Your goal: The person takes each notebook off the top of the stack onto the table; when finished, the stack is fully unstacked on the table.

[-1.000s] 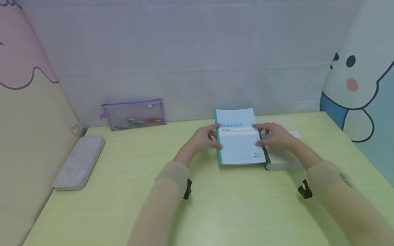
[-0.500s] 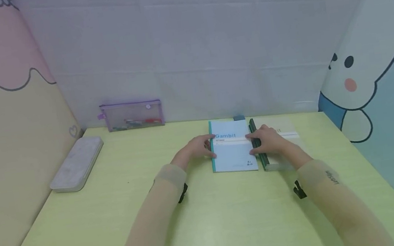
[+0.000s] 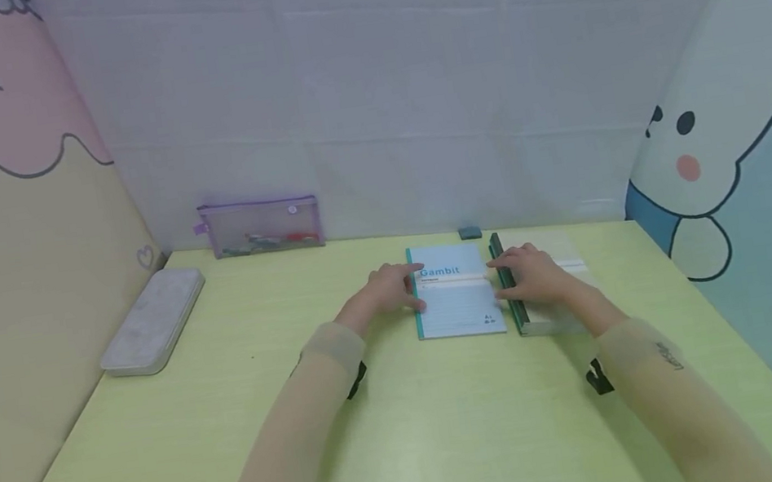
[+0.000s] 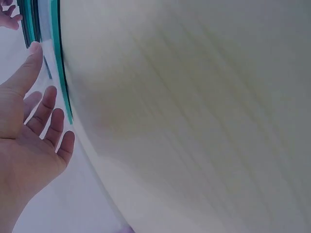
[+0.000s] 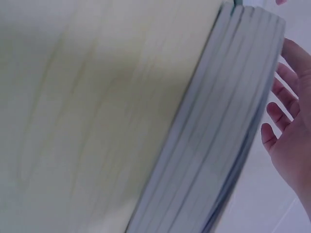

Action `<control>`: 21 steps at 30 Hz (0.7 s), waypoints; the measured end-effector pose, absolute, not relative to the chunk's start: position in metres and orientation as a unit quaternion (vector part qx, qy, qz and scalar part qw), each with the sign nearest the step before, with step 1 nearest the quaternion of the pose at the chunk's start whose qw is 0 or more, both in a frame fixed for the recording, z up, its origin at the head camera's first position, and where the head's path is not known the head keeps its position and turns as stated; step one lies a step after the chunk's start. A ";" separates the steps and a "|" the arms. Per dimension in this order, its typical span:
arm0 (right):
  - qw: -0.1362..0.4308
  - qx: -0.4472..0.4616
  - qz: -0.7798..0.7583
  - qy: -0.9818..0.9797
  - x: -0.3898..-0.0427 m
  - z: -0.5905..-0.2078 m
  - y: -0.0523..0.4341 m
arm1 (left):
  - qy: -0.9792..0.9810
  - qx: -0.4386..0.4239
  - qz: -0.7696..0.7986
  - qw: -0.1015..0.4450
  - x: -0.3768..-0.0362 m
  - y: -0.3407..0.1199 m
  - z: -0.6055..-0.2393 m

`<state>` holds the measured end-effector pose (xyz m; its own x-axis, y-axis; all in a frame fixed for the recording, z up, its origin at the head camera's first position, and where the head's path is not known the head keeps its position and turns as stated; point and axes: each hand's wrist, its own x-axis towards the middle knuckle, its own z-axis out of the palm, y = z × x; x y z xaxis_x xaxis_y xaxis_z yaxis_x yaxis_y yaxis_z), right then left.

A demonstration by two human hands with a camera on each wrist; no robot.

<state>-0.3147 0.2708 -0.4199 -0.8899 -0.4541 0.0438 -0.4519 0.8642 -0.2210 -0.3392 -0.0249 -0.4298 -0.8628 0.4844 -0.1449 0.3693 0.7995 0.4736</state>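
Observation:
A light-blue "Gambit" notebook (image 3: 456, 297) lies flat on the yellow-green table (image 3: 420, 434). My left hand (image 3: 392, 285) touches its teal left edge with straight fingers; in the left wrist view the hand (image 4: 34, 126) is spread beside that teal edge (image 4: 60, 73). Just right of the notebook stands a stack of notebooks (image 3: 553, 320) with dark green spines. My right hand (image 3: 531, 274) rests on top of the stack near the spines. The right wrist view shows the stack's page edges (image 5: 218, 145) and my loose fingers (image 5: 282, 111) beside them.
A purple mesh pencil pouch (image 3: 261, 227) leans on the back wall at the left. A grey case (image 3: 152, 319) lies along the left wall. A small teal block (image 3: 470, 232) sits behind the notebook. Cartoon-printed panels close three sides.
The light-blue notebook came off the stack, shifted left and now lies flat beside it. My right hand let go of it and settled on the stack.

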 end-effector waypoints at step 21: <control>0.013 -0.123 -0.192 0.974 -0.284 -0.395 0.367 | 0.931 0.221 0.288 0.046 -0.316 0.048 -0.409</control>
<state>-0.2839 0.3666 -0.3949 -0.9693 -0.2450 0.0219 -0.2350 0.8961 -0.3764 -0.3161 0.0480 -0.4087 -0.8978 0.4383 0.0422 0.3856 0.7361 0.5563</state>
